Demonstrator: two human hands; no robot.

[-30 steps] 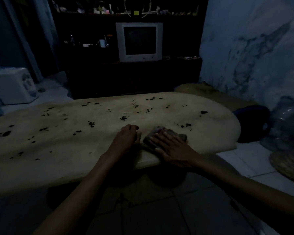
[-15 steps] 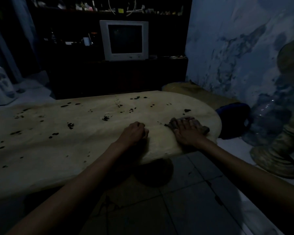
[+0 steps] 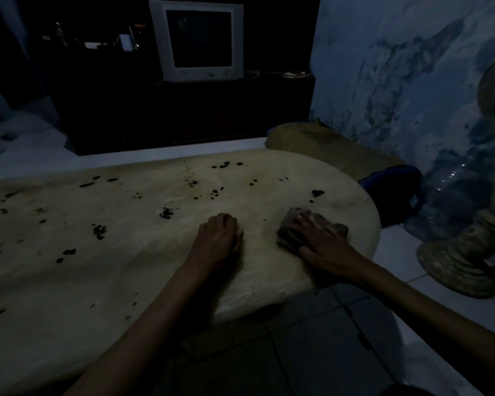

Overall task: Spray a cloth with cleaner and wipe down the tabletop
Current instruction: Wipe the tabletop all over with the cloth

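Observation:
A pale oval tabletop (image 3: 112,267) with several dark spots fills the left and middle of the dim view. A crumpled grey cloth (image 3: 290,221) lies near its right end. My right hand (image 3: 323,244) presses flat on the cloth, fingers straight and spread. My left hand (image 3: 217,238) rests on the table to the left of the cloth, its fingers curled into a loose fist with nothing in it. No spray bottle is visible.
A white CRT television (image 3: 197,41) stands on a dark cabinet (image 3: 183,115) behind the table. Right of the table lie a tan cushion (image 3: 326,150), a dark blue object (image 3: 392,190), a clear water jug (image 3: 455,201) and a woven stand (image 3: 463,258) on the tiled floor.
My right hand slid the cloth rightward along the table's near right part, then slightly back; my left hand stayed fisted. The view turned to the right.

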